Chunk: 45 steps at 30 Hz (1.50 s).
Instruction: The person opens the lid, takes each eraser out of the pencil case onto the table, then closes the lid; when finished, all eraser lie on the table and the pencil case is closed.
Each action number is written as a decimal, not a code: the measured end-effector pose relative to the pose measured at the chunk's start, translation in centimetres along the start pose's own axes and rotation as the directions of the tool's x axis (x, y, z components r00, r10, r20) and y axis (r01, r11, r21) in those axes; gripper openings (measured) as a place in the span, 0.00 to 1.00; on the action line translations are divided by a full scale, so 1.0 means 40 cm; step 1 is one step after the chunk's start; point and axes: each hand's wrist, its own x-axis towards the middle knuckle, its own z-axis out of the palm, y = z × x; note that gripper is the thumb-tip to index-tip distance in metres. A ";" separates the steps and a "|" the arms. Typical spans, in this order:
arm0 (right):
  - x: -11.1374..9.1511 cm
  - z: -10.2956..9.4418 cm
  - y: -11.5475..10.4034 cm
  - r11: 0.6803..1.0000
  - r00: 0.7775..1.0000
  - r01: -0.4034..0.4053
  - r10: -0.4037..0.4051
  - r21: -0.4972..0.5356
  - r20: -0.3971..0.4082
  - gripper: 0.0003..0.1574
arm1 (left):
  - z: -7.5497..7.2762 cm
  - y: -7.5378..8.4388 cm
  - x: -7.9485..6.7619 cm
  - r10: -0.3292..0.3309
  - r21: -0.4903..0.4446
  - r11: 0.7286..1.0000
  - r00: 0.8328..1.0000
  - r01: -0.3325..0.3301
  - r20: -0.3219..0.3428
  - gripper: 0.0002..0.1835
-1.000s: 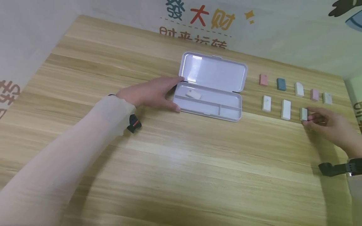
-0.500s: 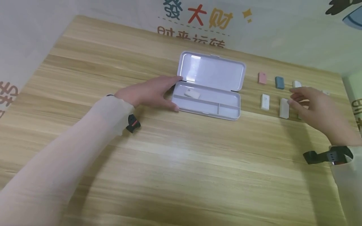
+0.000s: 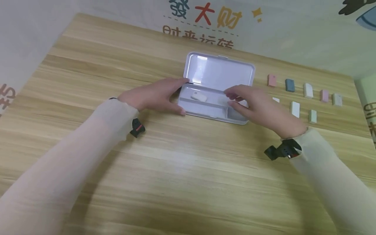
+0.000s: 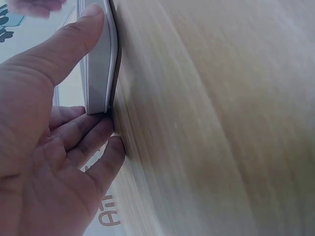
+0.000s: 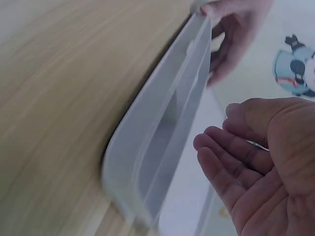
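An opened pale pencil case point(image 3: 217, 116) lies on the table, its lid tilted back and its tray split by dividers. In the tray's back left section rests a white eraser-like block point(image 3: 199, 96). My left hand point(image 3: 155, 98) holds the case's left end, thumb at the front and fingers toward the hinge; in the left wrist view the thumb presses the side wall point(image 4: 98, 73). Above the tray's right part hovers my right hand point(image 3: 258, 106), fingers loosely bent. The right wrist view shows its thumb and fingertips point(image 5: 209, 142) apart, with nothing seen between them.
Right of the case stand two rows of small blocks: pink point(image 3: 272, 80), blue point(image 3: 289, 85), white point(image 3: 308, 90), another pink point(image 3: 324, 95) and grey point(image 3: 337, 99) behind; a long white one point(image 3: 295, 109) and a pale green one point(image 3: 312, 116) in front. A printed cloth point(image 3: 279, 36) hangs behind.
My right hand has left the pale green block in the front row and swept left to above the case. The left hand keeps its place on the case.
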 end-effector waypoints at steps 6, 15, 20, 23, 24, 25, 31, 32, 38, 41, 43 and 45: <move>0.088 0.038 -0.040 0.999 0.996 0.036 -0.036 0.005 0.085 0.21 | -0.002 -0.003 -0.010 -0.004 -0.012 1.000 1.000 0.004 -0.002 0.55; 0.154 0.080 -0.061 0.997 0.986 0.078 -0.074 -0.026 0.153 0.22 | 0.002 -0.003 -0.012 0.031 -0.014 0.999 0.999 -0.031 -0.011 0.53; 0.162 0.079 -0.067 0.998 0.987 0.064 -0.059 -0.028 0.150 0.24 | 0.002 -0.002 -0.007 0.032 -0.014 0.999 0.999 -0.032 -0.015 0.53; 0.170 0.078 -0.073 0.998 0.988 0.063 -0.059 -0.025 0.144 0.25 | 0.001 -0.004 -0.007 0.028 -0.016 0.999 0.999 -0.029 -0.019 0.52; 0.172 0.078 -0.074 0.997 0.988 0.066 -0.062 -0.025 0.142 0.24 | 0.001 -0.004 -0.007 0.027 -0.015 1.000 0.999 -0.028 -0.018 0.52; 0.174 0.078 -0.075 0.997 0.988 0.069 -0.065 -0.024 0.142 0.24 | 0.001 -0.003 -0.008 0.026 -0.015 1.000 1.000 -0.026 -0.016 0.52; 0.186 0.074 -0.073 0.993 0.980 0.105 -0.095 -0.052 0.176 0.29 | -0.001 0.000 -0.009 0.014 -0.010 1.000 1.000 -0.015 -0.008 0.53; 0.189 0.072 -0.072 0.993 0.978 0.105 -0.093 -0.059 0.189 0.30 | -0.001 0.000 -0.009 0.011 -0.007 1.000 1.000 -0.011 -0.008 0.53; 0.202 0.064 -0.069 0.994 0.965 0.060 -0.035 -0.087 0.261 0.34 | -0.001 0.001 -0.010 0.006 -0.006 1.000 1.000 -0.006 -0.005 0.54; 0.205 0.063 -0.066 0.996 0.960 0.035 -0.009 -0.087 0.278 0.34 | -0.001 0.001 -0.010 0.011 -0.010 1.000 1.000 -0.011 -0.007 0.54; 0.205 0.062 -0.066 0.996 0.960 0.028 -0.004 -0.084 0.279 0.34 | -0.001 0.002 -0.009 0.010 -0.010 1.000 1.000 -0.011 -0.007 0.54; 0.203 0.061 -0.064 0.996 0.961 0.022 0.002 -0.081 0.275 0.33 | -0.001 0.003 -0.009 0.010 -0.010 1.000 1.000 -0.010 -0.008 0.54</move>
